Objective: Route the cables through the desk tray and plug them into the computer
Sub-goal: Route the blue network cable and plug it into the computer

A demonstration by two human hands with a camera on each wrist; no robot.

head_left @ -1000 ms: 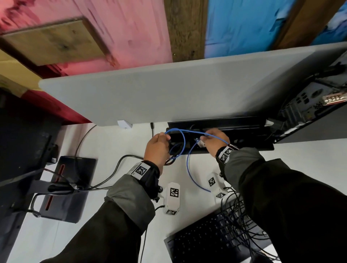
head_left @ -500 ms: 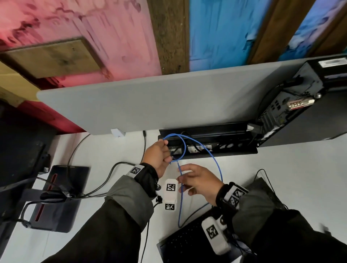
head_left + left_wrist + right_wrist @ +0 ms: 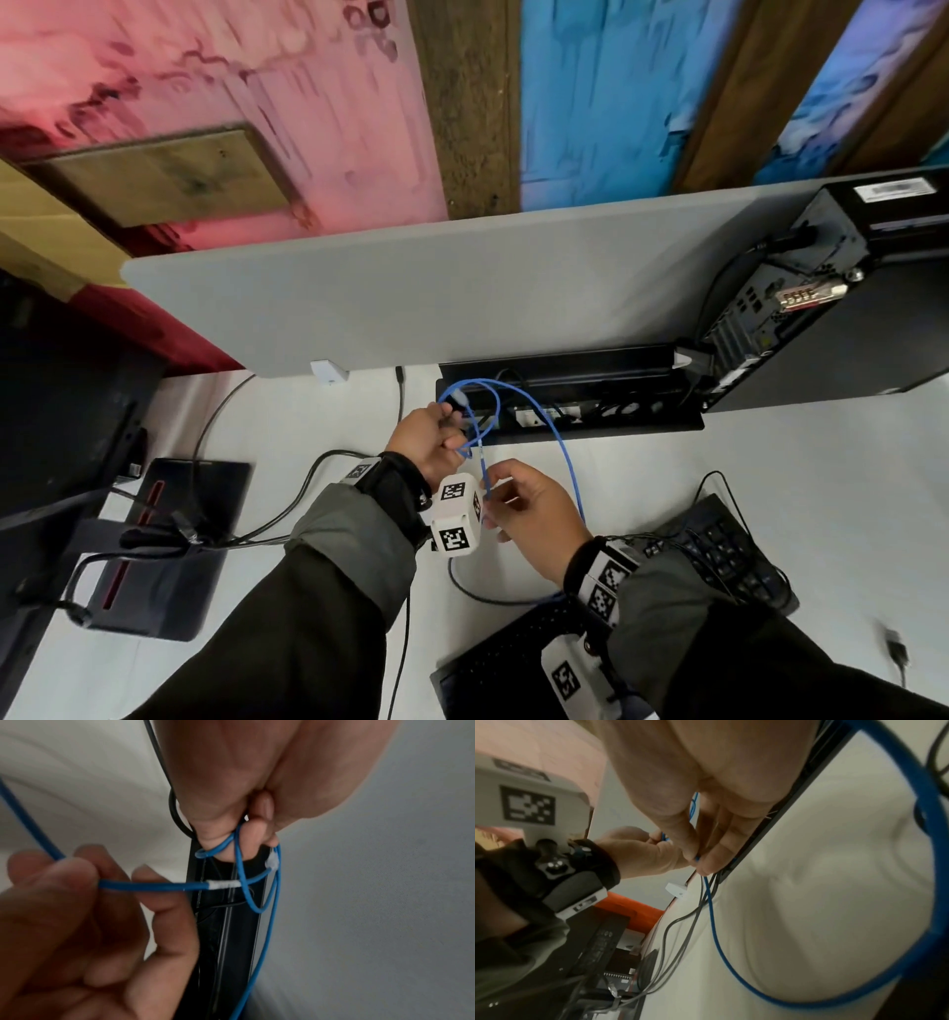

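Observation:
A blue cable (image 3: 562,447) loops out of the left end of the black desk tray (image 3: 616,429) and arcs down over the white desk. My left hand (image 3: 431,442) grips several bunched loops of the blue cable (image 3: 239,862) at the tray's (image 3: 231,943) left end. A short way nearer to me, my right hand (image 3: 524,509) pinches a strand of the blue cable (image 3: 712,923) between thumb and fingertips (image 3: 703,866). The black computer tower (image 3: 821,318) lies at the far right with its rear ports facing the tray. The cable's plug is hard to make out.
A grey divider panel (image 3: 462,288) stands behind the tray. A black keyboard (image 3: 729,555) with tangled black cables lies by my right forearm. A monitor stand base (image 3: 169,545) and black cables (image 3: 308,473) sit at the left. A loose black plug (image 3: 896,650) lies at lower right.
My right hand drew back from the tray toward me, pulling a blue strand with it. The left hand stayed at the tray's left end.

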